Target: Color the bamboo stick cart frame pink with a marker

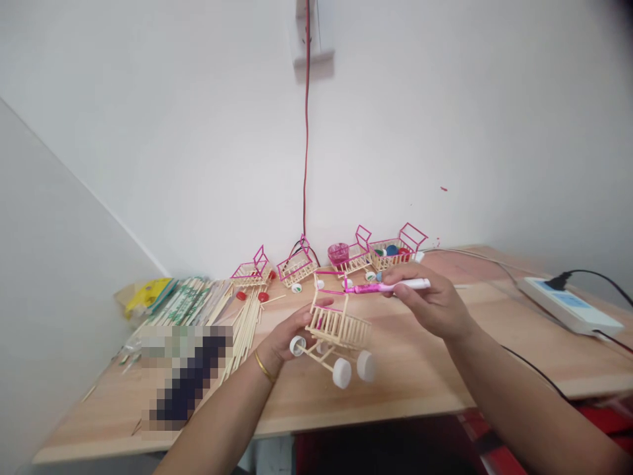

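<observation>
My left hand (291, 330) holds up a small toy cart (339, 330) built of pale wooden sticks, with white bottle caps for wheels. Part of its raised handle frame is painted pink. Between the fingers of my right hand (430, 297) is a white toothbrush (413, 284), its neck and head covered in pink paint. The brush head touches the upper corner of the handle frame. The cart body hides some fingers of my left hand.
Several similar carts with pink rims, one of them (297, 267), stand along the wall. A cup of pink paint (338, 254) sits among them. Loose sticks (247, 323) and wrapped bundles (182, 300) lie left. A white power strip (568, 307) with cables lies right.
</observation>
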### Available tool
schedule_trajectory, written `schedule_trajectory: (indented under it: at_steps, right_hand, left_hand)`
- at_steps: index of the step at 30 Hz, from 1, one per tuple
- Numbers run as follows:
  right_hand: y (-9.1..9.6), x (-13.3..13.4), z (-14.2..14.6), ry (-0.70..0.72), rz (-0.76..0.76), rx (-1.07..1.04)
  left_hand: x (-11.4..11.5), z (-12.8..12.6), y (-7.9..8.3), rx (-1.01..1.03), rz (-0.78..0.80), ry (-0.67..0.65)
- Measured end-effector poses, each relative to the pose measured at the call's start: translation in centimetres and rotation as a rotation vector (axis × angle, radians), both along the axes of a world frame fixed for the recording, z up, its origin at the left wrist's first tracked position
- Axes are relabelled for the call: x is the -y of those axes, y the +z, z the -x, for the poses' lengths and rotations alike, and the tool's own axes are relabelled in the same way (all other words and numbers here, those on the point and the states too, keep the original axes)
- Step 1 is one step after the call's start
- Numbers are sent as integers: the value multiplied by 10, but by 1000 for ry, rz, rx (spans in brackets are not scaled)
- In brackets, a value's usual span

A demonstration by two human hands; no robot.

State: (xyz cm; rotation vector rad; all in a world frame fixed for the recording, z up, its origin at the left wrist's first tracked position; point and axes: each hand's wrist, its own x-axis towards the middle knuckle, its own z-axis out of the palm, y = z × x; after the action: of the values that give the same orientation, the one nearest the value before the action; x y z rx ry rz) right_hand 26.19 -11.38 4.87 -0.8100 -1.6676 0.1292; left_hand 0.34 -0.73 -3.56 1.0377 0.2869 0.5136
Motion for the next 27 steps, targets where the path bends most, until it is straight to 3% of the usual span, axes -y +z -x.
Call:
schedule_trajectory:
  at_steps: [5, 9, 14, 18, 20, 27]
  right_hand:
    - [15, 7, -3, -67, 13, 193]
    - [25, -8, -15, -225, 68, 116]
    - [29, -79, -26, -421, 217, 131]
    - [28, -145, -25, -576, 417, 537]
    - [28, -169, -22, -595, 462, 625]
    - [20, -206, -7, -600, 602, 894]
  left_hand:
    - [0, 1, 5, -95, -30, 121]
    - [-1, -1, 12, -77, -55, 245]
    - [0, -5, 20, -6, -59, 447]
    - [2, -8, 22, -3, -25, 531]
    - [3, -8, 22, -30, -10, 556]
    - [1, -8, 21, -84, 31, 620]
